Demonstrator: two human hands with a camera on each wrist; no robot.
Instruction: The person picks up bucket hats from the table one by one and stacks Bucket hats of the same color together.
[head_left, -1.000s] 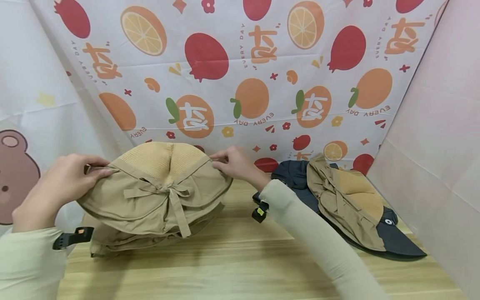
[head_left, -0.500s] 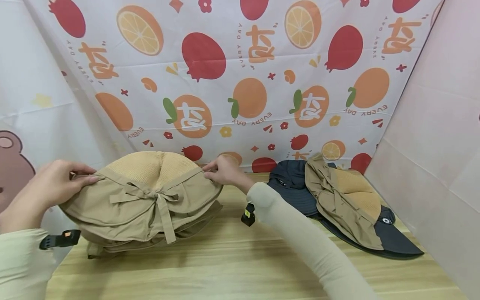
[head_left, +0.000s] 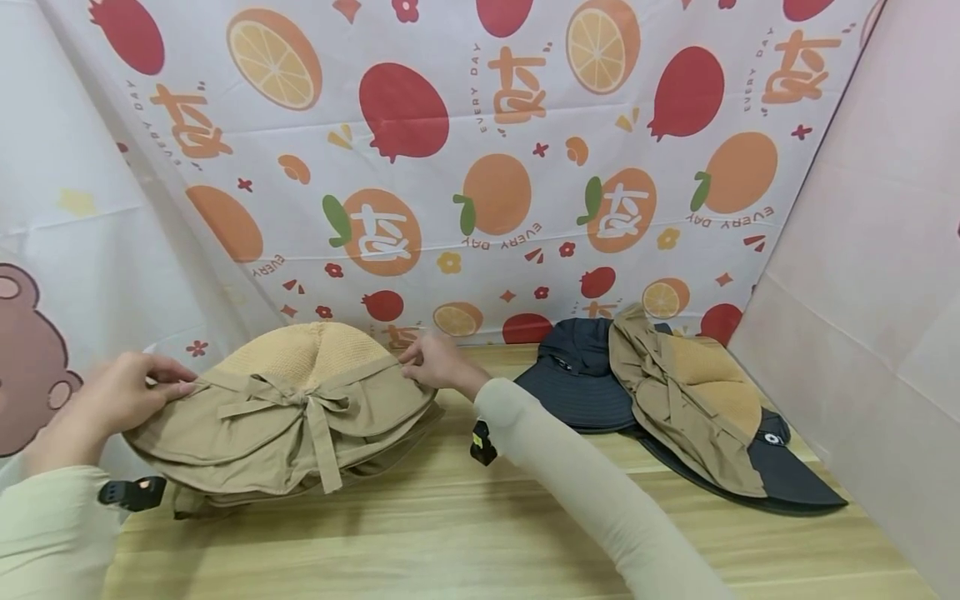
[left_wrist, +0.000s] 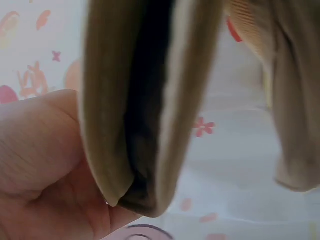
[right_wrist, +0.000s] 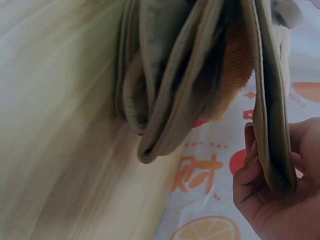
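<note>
A khaki sun hat with a straw-coloured woven crown and a tied bow lies on top of other khaki hats at the left of the table. My left hand pinches its left brim edge between thumb and fingers. At the opposite side, my right hand pinches the brim's right edge. Folded brim layers fill the left wrist view beside the left hand. In the right wrist view, the held brim stands apart from the lower brims.
Toward the right of the wooden table, a dark navy cap lies beside another khaki hat, which rests on a dark-brimmed cap. A fruit-print cloth hangs behind, and a pale wall bounds the right.
Both hands have lowered the khaki hat and shifted it slightly left onto the hats beneath. Its brim remains pinched at both sides. The caps on the right have stayed put.
</note>
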